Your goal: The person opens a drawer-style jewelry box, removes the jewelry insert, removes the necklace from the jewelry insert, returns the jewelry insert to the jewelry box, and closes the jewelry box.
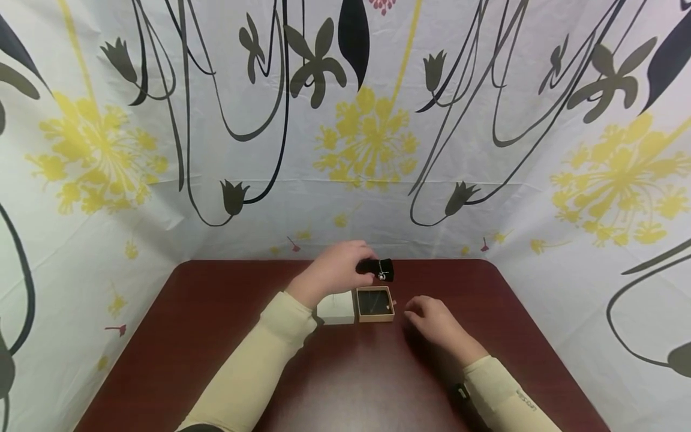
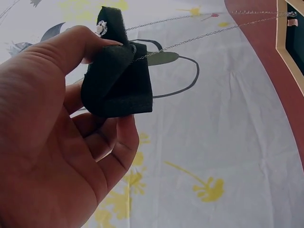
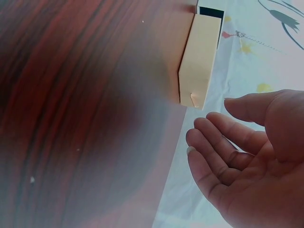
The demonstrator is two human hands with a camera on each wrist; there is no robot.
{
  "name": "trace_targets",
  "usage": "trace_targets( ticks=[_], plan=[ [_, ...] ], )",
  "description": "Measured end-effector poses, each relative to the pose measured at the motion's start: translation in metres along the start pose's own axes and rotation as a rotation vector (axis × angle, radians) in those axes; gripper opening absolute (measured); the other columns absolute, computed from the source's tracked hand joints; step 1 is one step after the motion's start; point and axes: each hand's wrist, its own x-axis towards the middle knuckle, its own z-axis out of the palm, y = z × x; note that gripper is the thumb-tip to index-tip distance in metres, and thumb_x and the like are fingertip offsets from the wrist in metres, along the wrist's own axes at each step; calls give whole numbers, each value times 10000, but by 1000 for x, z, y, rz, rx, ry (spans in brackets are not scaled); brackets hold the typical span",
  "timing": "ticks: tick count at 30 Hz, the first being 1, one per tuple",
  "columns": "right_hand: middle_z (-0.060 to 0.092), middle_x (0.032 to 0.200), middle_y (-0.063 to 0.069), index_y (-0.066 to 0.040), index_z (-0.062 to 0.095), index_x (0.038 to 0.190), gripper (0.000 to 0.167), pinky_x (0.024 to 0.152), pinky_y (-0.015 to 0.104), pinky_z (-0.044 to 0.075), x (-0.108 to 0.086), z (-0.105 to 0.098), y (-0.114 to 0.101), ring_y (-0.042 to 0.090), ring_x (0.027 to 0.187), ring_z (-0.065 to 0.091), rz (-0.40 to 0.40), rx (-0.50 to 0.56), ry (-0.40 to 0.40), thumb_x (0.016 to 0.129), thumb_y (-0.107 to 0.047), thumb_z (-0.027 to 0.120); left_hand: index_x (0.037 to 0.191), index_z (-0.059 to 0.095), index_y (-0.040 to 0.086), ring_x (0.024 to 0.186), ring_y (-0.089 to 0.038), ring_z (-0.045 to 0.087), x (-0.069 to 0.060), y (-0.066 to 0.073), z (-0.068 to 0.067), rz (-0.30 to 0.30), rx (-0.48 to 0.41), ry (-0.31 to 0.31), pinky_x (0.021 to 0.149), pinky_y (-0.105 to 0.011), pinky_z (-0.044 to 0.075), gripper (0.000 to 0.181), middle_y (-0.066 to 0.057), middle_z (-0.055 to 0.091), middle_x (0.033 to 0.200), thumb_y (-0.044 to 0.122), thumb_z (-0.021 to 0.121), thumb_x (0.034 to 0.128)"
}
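Above the far part of the table, my left hand (image 1: 337, 270) pinches a bent black jewelry pad (image 2: 118, 102) between thumb and fingers. A fine silver necklace (image 2: 209, 34) is fitted on the pad, its sparkling pendant (image 2: 101, 28) near the thumb. The chain's loop hangs from the pad toward the open tan gift box (image 1: 375, 318), which has a dark inside and a small ribbon tab. My right hand (image 1: 434, 321) is just right of the box, apart from it, with loosely curved fingers (image 3: 209, 175) and nothing held.
Against the box's left side sits a white box part (image 1: 336, 313), partly behind my left wrist. The dark red wooden table (image 1: 345, 372) ends at a patterned cloth wall (image 1: 372, 228) behind and at both sides.
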Motion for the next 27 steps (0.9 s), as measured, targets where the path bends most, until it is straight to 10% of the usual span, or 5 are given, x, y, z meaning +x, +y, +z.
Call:
trace_targets(
  ticks=[20, 27],
  plan=[
    [766, 1069, 53, -66, 804, 1092, 83, 876, 519, 597, 0, -4, -8, 266, 993, 736, 1, 23, -12, 1032, -108, 766, 1407, 741, 160, 1293, -210, 663, -11, 14, -10, 29, -10, 14, 1081, -407, 544, 397, 5, 681, 1399, 317, 758, 1043],
    [750, 1120, 76, -44, 764, 1199, 178, 866, 491, 601, -2, -10, -19, 246, 991, 720, -50, 73, 121, 1028, -91, 777, 1398, 745, 151, 1322, -222, 656, -12, 15, -9, 33, -13, 13, 1101, -422, 537, 394, -6, 683, 1413, 318, 768, 1042]
  ],
)
